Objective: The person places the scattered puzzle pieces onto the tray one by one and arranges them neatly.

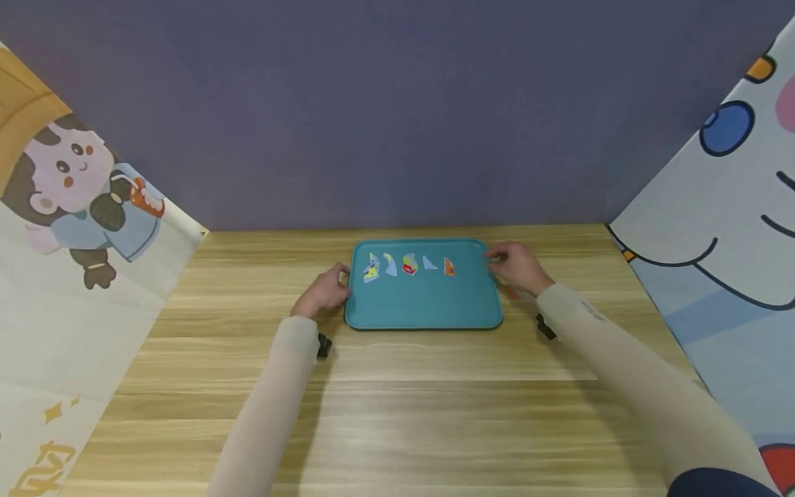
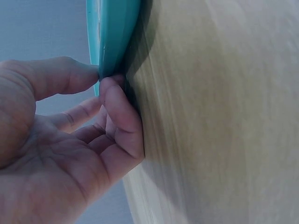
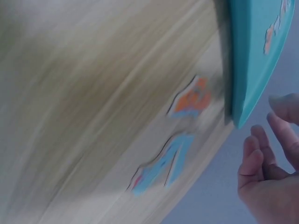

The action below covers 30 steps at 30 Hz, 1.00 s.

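A teal tray [image 1: 425, 304] lies on the wooden table. Along its upper half runs a row of flat, irregular printed pieces: a yellow-and-grey one [image 1: 370, 269], a pale curved one [image 1: 390, 265], a red-and-yellow one [image 1: 410, 264], a pale pointed one [image 1: 429, 263] and an orange one [image 1: 449, 267]. My left hand [image 1: 326, 290] pinches the tray's left rim, thumb above and curled fingers under it. By the right rim, my right hand [image 1: 522, 268] hovers with loosely bent fingers; the right wrist view shows them apart from the tray and holding nothing.
On the table right of the tray lie an orange-and-blue piece [image 3: 190, 99] and a light blue forked piece [image 3: 163, 163], near my right hand. A dark wall panel [image 1: 397, 124] stands behind the table. Printed cartoon panels flank it at left [image 1: 81, 310] and right [image 1: 702, 221].
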### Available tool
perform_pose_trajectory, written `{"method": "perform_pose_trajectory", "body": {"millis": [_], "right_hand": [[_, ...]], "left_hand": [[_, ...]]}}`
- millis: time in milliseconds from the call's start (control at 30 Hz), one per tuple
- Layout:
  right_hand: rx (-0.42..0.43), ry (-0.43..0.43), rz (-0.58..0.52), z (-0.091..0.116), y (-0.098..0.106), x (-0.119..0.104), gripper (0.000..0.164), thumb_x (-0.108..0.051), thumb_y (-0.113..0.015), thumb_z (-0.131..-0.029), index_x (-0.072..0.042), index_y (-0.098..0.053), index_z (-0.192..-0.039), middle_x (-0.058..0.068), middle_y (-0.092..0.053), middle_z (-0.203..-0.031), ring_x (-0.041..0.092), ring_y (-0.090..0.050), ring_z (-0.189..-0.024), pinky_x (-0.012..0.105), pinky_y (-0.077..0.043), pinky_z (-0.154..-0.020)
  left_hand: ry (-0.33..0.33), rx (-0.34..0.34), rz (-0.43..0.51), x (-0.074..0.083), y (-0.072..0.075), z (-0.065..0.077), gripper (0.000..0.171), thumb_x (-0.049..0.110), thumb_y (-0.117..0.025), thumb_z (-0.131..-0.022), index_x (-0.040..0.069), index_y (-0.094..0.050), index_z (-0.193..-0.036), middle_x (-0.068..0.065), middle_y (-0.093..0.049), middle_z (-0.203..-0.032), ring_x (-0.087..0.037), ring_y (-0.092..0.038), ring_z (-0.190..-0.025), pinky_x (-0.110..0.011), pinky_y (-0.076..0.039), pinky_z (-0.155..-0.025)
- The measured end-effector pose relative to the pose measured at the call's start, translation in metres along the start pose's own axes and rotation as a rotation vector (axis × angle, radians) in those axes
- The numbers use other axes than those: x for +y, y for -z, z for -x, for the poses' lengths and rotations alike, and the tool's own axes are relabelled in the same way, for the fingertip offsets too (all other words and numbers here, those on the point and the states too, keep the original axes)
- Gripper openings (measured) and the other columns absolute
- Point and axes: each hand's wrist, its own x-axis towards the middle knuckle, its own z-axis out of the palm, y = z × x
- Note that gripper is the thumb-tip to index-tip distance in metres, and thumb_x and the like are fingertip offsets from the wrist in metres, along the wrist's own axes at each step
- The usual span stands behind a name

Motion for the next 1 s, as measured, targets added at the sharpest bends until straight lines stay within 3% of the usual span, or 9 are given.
{"method": "perform_pose_trajectory", "body": {"millis": [200,433,733,1000], "right_hand": [[0.039,0.047,-0.001,0.015,0.007,0.016,0.03,-0.004,-0.06,-0.09,0.006,-0.061,-0.117,0.024,-0.054,-0.123,0.039,-0.05,-0.109,0.05,-0.042,-0.089],[0.091,0.097,0.118,0.032,0.009,0.027,0.032,-0.005,-0.067,-0.084,0.008,-0.062,-0.112,0.025,-0.059,-0.11,0.038,-0.053,-0.095,0.049,-0.043,-0.081],[0.085,0.131,0.192,0.037,0.015,0.044,0.035,-0.003,-0.068,-0.08,0.01,-0.062,-0.112,0.027,-0.059,-0.113,0.044,-0.045,-0.11,0.055,-0.024,-0.099],[0.071,0.061,0.182,0.033,0.016,0.05,0.04,-0.012,-0.072,-0.082,0.009,-0.061,-0.114,0.028,-0.056,-0.119,0.043,-0.042,-0.116,0.053,-0.019,-0.101]], "left_hand": [[0.0,-0.001,0.0,-0.002,-0.002,-0.001,0.049,0.008,-0.051,-0.09,0.007,-0.036,-0.137,-0.011,-0.061,-0.086,-0.02,-0.057,-0.071,-0.031,-0.045,-0.062],[0.001,0.007,0.001,-0.002,0.0,0.001,0.05,0.008,-0.051,-0.089,0.007,-0.036,-0.137,-0.011,-0.061,-0.086,-0.02,-0.056,-0.071,-0.032,-0.045,-0.062],[-0.001,0.01,-0.001,-0.005,-0.001,-0.002,0.05,0.008,-0.051,-0.089,0.008,-0.036,-0.137,-0.011,-0.061,-0.087,-0.02,-0.057,-0.072,-0.032,-0.046,-0.062],[0.006,0.008,-0.007,-0.003,-0.001,-0.001,0.05,0.008,-0.051,-0.09,0.008,-0.036,-0.138,-0.011,-0.061,-0.087,-0.021,-0.057,-0.072,-0.032,-0.046,-0.062]]}}
